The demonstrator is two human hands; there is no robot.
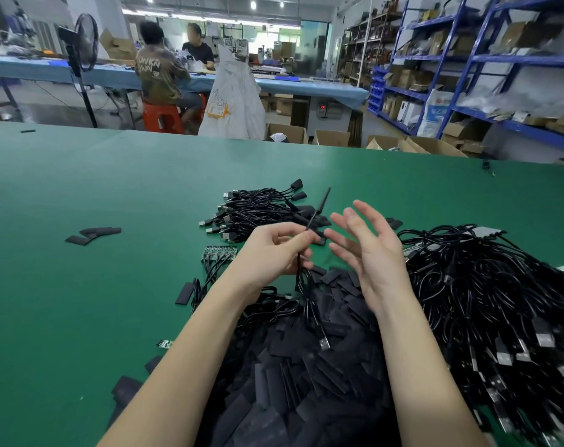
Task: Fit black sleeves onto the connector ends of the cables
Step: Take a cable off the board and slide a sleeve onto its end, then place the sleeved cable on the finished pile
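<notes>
Left hand [274, 253] pinches a cable [309, 285], right hand [367, 250] spread open above green table [80, 301].

Factory workshop: benches [322, 87], stocked shelving [435, 59].

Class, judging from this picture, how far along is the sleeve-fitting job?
Done: a small bundle of cables lies farther back. In hand: the left hand pinches one cable; the right hand is open. Left: the big cable heap and sleeve pile.

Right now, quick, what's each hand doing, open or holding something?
Left hand: pinching a black cable, its USB plug dangling below.
Right hand: open, fingers spread, holding nothing.
</notes>
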